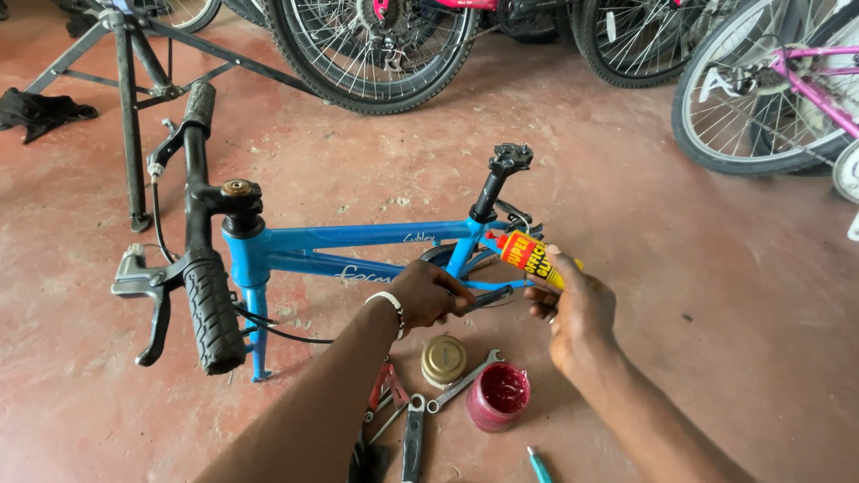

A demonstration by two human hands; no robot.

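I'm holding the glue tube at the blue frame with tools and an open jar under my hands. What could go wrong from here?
1. The open red jar sits just below the right hand; a dropped elbow could tip it.
2. Glue from the yellow tube might drip onto the left hand, which pinches a small dark part beside the blue frame.
3. The spanner and pliers lie underfoot and could be knocked.

Yellow-and-red glue tube [528,258] — tilted, red nozzle up-left, over the blue bike frame [358,240]; slim dark part [489,298] just below
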